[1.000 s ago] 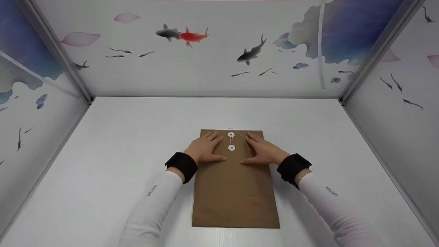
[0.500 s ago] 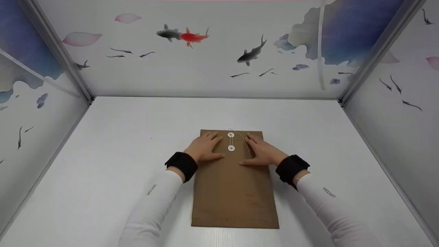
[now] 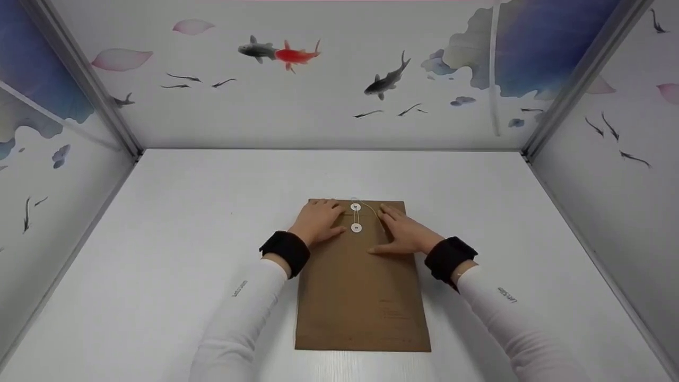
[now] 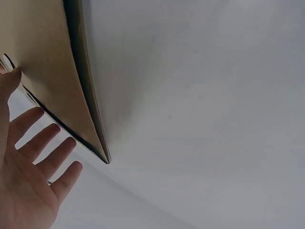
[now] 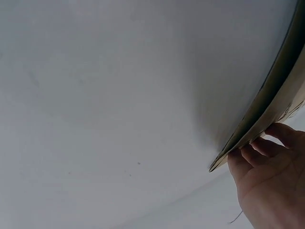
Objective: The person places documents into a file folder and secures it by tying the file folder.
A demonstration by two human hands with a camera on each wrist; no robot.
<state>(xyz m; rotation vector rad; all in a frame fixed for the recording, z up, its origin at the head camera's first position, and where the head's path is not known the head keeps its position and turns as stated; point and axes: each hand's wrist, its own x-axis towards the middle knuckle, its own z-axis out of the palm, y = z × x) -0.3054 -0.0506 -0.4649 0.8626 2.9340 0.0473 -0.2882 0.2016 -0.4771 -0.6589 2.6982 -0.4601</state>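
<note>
A brown kraft string-tie envelope [image 3: 360, 297] lies flat on the white table. Near its top edge are two white paper buttons, an upper one [image 3: 355, 207] and a lower one [image 3: 356, 227], with a thin string [image 3: 370, 206] wound between them and trailing right. My left hand [image 3: 317, 220] rests at the upper left part of the envelope; in the left wrist view its fingers are extended along the edge. My right hand [image 3: 406, 232] rests on the upper right, thumb spread toward the middle. The right wrist view has its fingertips [image 5: 234, 157] touching the envelope's edge.
The white table [image 3: 180, 228] extends around the envelope. Behind it stands a back panel [image 3: 297, 106] printed with fish, and similar panels rise at the left and right. A black band [image 3: 286, 252] circles the left wrist, another black band [image 3: 451, 258] the right.
My left hand has shifted slightly toward the envelope's top edge, and its thumb has moved up closer to the lower button. The right hand stays almost where it was.
</note>
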